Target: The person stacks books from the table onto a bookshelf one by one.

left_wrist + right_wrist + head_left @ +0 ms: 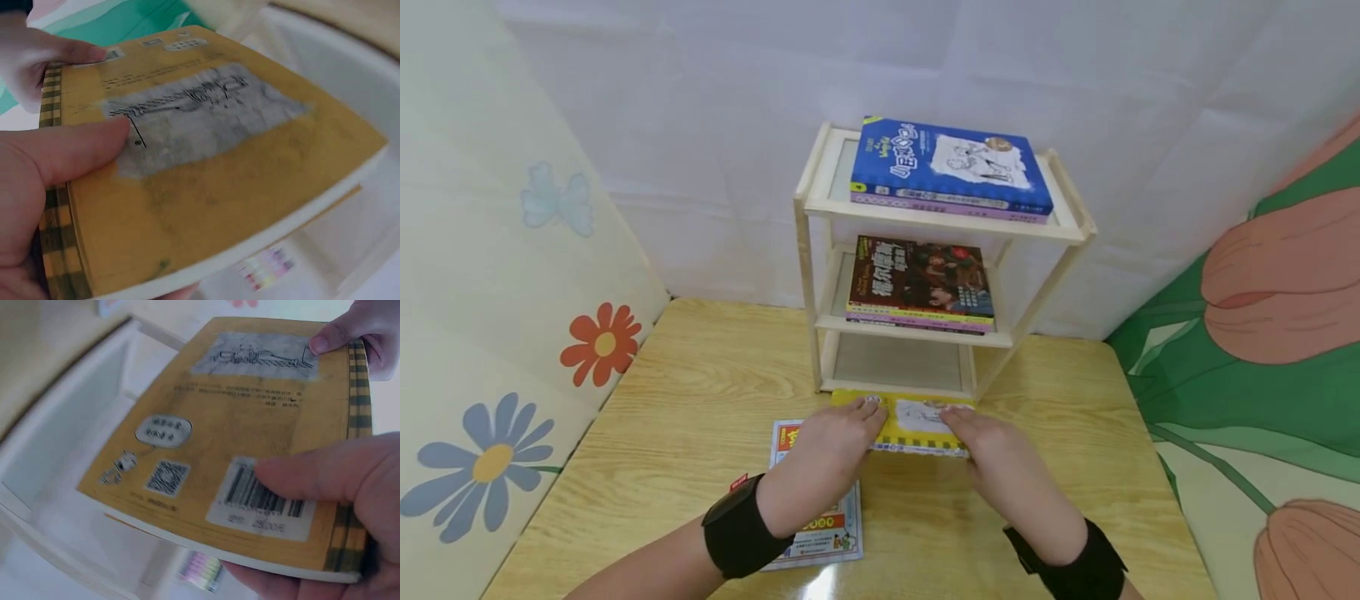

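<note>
Both hands hold a yellow book (917, 417) level in front of the lowest shelf of a small wooden rack (808, 275). My left hand (831, 450) grips its left part and my right hand (1000, 454) its right part, fingers on the front cover. From the wrists, the thumbs press the back cover (237, 419), which bears a barcode and a sketch. The checked spine (59, 250) faces the palms. Under my left forearm a light-blue book (831, 546) lies on the table, partly hidden.
A blue book (955, 167) tops a stack on the rack's upper shelf. On the middle shelf, a dark-covered book (925, 279) lies over several others. The lowest shelf (898, 362) shows a grey panel. White cloth (715, 167) hangs behind; painted panels flank the wooden table (700, 358).
</note>
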`<move>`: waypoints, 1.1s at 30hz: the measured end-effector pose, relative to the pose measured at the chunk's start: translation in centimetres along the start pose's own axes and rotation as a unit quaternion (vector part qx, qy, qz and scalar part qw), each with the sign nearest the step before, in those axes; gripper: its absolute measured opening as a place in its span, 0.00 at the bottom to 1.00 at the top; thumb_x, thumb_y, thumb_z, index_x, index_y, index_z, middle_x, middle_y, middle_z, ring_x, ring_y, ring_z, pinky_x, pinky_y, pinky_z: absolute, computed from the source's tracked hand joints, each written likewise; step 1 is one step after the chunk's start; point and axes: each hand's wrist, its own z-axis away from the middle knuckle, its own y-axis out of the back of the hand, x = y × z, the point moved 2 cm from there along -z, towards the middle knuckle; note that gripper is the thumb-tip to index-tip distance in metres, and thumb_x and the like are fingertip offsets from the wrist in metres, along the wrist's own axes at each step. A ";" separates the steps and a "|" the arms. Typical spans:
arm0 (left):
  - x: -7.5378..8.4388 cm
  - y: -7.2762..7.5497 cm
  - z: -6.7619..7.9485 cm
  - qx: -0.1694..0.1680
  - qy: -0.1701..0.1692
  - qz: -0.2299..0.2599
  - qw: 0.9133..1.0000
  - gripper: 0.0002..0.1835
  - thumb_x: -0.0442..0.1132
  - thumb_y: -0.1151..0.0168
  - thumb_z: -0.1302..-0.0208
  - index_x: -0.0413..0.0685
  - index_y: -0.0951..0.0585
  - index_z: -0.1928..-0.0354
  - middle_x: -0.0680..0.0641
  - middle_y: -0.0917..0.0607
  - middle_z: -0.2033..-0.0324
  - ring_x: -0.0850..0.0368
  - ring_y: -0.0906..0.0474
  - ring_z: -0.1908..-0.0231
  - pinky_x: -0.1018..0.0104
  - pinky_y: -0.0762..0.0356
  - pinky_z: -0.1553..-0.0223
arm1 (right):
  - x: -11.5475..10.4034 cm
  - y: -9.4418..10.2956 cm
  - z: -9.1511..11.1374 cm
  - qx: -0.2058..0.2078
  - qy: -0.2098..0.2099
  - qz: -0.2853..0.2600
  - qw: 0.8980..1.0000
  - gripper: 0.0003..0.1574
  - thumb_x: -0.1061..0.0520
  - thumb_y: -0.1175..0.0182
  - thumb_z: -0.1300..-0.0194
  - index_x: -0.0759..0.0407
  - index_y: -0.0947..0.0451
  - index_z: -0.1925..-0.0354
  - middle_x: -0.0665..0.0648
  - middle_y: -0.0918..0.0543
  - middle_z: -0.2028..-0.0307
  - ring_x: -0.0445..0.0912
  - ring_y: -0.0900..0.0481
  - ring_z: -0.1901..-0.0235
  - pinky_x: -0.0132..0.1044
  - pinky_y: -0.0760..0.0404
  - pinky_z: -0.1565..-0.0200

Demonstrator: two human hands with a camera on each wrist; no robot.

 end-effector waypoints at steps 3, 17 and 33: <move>0.3 1.9 -0.9 0.034 -0.003 -0.012 0.999 0.19 0.32 0.34 0.46 0.42 0.19 0.50 0.45 0.18 0.52 0.53 0.23 0.52 0.60 0.22 0.58 | 0.1 1.9 0.0 0.062 0.009 0.011 0.998 0.39 0.76 0.38 0.58 0.62 0.24 0.44 0.58 0.23 0.47 0.49 0.26 0.48 0.44 0.24 0.51; 1.3 9.8 -3.8 0.330 -0.059 -0.092 0.938 0.15 0.31 0.48 0.34 0.41 0.19 0.48 0.45 0.20 0.50 0.53 0.28 0.47 0.59 0.25 0.52 | -1.1 10.0 -1.0 0.460 0.097 0.048 0.881 0.21 0.72 0.43 0.45 0.66 0.20 0.51 0.62 0.21 0.51 0.56 0.25 0.49 0.53 0.28 0.49; -1.7 12.7 -8.6 0.478 -0.106 -0.137 0.861 0.15 0.32 0.41 0.38 0.41 0.18 0.50 0.45 0.21 0.49 0.53 0.31 0.43 0.58 0.32 0.45 | -0.3 13.7 -6.0 0.654 0.099 0.082 0.745 0.22 0.73 0.38 0.50 0.56 0.15 0.57 0.56 0.17 0.57 0.52 0.22 0.53 0.51 0.28 0.48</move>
